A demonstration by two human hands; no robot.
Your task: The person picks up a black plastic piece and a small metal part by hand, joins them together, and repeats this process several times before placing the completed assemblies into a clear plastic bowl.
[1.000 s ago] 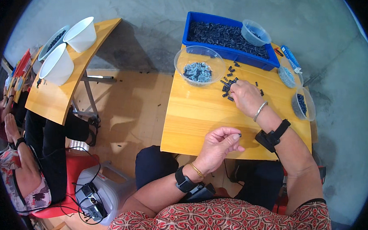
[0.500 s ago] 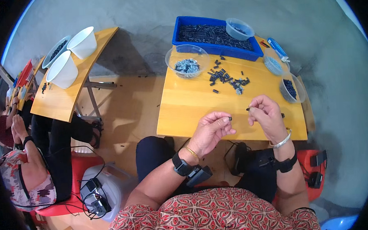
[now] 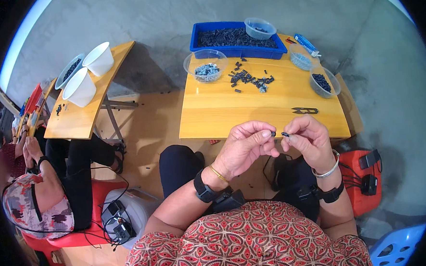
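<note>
In front of the table's near edge, my left hand pinches a small black cylindrical part between thumb and forefinger. Its other fingers curl loosely below. Just to the right, my right hand grips another small dark piece at its fingertips, pointed toward the left hand's part. A narrow gap separates the two pieces; their exact kind is too small to tell. Beyond the hands, a loose pile of small black cylinders lies on the yellow table. Black thread snips rest near the right hand.
A blue tray full of black parts stands at the back, a clear bowl on it. Clear bowls hold grey-blue pieces at left and black pieces at right. Another person sits at a neighbouring table.
My hands have come closer together, the right one moving down and left. The thread snips, hidden behind the right hand before, now show. The whole view has shifted slightly.
</note>
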